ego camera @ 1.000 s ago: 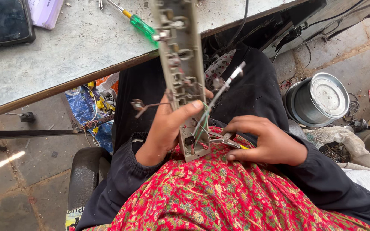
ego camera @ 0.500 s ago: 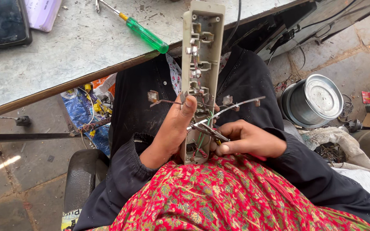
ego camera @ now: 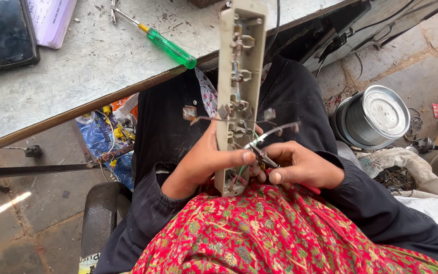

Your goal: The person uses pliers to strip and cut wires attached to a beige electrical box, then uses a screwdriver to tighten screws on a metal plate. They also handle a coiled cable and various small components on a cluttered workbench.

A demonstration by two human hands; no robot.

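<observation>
At centre frame, an opened beige power strip housing [ego camera: 239, 86] stands upright over the lap, its wiring facing the camera. The left hand [ego camera: 204, 162] clamps its lower end steady; the right hand [ego camera: 300, 165] pinches small pliers [ego camera: 262, 155] against its wires. A green-handled screwdriver [ego camera: 171, 48] lies on the workbench [ego camera: 67, 86], upper left.

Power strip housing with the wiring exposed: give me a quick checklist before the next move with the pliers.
1. Left hand grips the opened power strip housing near its lower end: ok.
2. Right hand holds the small pliers at the wires: ok.
3. Housing upright, contacts facing the camera: ok.
4. Whether the pliers actually pinch a wire: cannot tell.
5. Green-handled screwdriver lies on the table: ok.
</observation>
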